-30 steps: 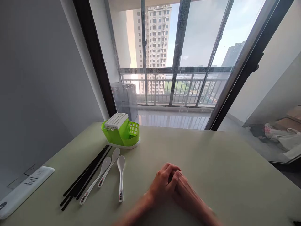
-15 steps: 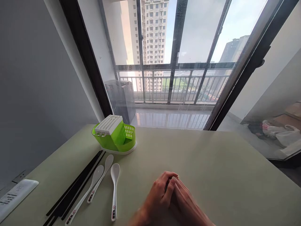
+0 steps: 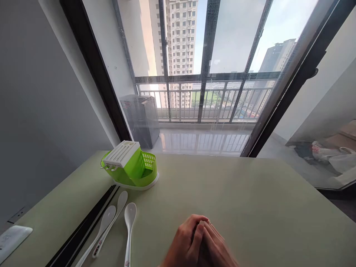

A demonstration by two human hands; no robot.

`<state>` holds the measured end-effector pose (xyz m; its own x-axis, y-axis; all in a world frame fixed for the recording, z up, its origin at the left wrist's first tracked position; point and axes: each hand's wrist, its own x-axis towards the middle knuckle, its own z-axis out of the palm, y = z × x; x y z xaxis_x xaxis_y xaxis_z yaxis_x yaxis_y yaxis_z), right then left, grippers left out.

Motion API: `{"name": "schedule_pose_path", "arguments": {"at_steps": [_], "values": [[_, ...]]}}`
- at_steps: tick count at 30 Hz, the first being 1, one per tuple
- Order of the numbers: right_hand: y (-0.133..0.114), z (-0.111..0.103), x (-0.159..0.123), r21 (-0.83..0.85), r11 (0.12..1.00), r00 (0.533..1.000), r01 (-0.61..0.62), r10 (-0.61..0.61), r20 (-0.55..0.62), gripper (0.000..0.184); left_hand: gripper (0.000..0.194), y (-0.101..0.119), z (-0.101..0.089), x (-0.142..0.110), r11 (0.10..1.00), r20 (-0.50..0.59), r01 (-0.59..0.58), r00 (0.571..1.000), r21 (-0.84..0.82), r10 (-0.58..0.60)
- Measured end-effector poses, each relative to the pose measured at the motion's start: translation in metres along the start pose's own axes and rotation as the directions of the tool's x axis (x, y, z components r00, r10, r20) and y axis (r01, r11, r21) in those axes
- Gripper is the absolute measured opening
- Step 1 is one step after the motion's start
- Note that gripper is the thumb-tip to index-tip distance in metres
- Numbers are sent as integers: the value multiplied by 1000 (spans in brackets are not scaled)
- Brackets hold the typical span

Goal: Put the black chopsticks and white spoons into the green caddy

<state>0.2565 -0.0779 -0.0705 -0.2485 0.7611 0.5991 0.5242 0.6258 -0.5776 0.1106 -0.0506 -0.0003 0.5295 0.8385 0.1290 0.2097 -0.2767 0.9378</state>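
Observation:
My left hand [image 3: 185,243] and my right hand [image 3: 218,246] rest clasped together on the pale green table [image 3: 236,200] at the bottom centre, fingers pressed against each other with nothing visible in them. To their left lie three white spoons [image 3: 128,226] side by side and a bundle of black chopsticks [image 3: 86,226]. A green cutlery holder [image 3: 130,167] with a white slotted lid stands beyond them near the far left corner.
A white device [image 3: 11,239] lies at the table's left edge by the grey wall. Behind the table a glass sliding door shows a balcony with a railing and a grey appliance [image 3: 141,116]. Bags lie on the floor at the right [image 3: 328,155].
The view has tilted up and shifted, so the hands, spoons and holder sit lower and further left in frame. The hands stay clasped together.

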Motion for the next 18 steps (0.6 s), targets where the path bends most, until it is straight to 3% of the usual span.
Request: {"name": "schedule_pose_path", "arguments": {"at_steps": [11,18], "values": [[15,3,-10,55,995,992,-79,73,104,33,37,-6,-2,-1,998,53,-24,998,58,21],[10,5,-10,-11,998,998,-61,61,-1,31,39,-9,-2,-2,997,52,-11,999,78,7]]}}
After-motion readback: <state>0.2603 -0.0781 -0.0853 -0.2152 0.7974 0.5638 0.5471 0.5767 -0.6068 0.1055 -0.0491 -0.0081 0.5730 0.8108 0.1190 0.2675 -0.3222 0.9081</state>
